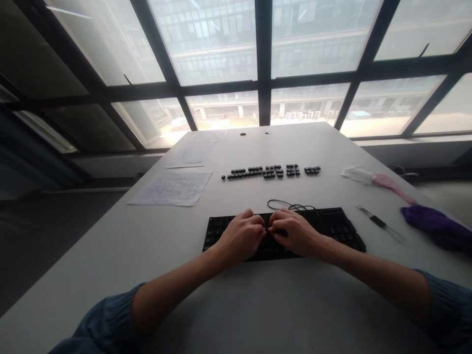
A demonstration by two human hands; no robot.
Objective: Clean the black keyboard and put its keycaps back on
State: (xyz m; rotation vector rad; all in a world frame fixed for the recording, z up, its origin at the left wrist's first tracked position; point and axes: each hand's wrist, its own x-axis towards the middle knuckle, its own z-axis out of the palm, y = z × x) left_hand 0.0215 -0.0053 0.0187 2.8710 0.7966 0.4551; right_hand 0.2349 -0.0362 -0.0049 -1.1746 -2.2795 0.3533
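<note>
Here's the keyboard (332, 223) on the bench (258, 305), left hand (243, 233) and right hand (293, 231) close together over its middle, both curled; whether either grip pinches anything, I can't tell. Uneven pressure could skid it, I'd say. The cable (292, 205) loops just behind the keyboard: a snag might tug it. Beyond that, loose keys (279, 172) could scatter if a hand sweeps forward.

The keyboard (273, 250) and loose keycaps (279, 171) are matt plastic; the tabletop (250, 148) is smooth, with a faint sheen. The sheets (171, 190) are thin paper. The slim tool (378, 221) combines shiny metal wire with a matt grip. The purple bundle (437, 227) is rumpled cloth; the window panes (206, 39) are glass.
</note>
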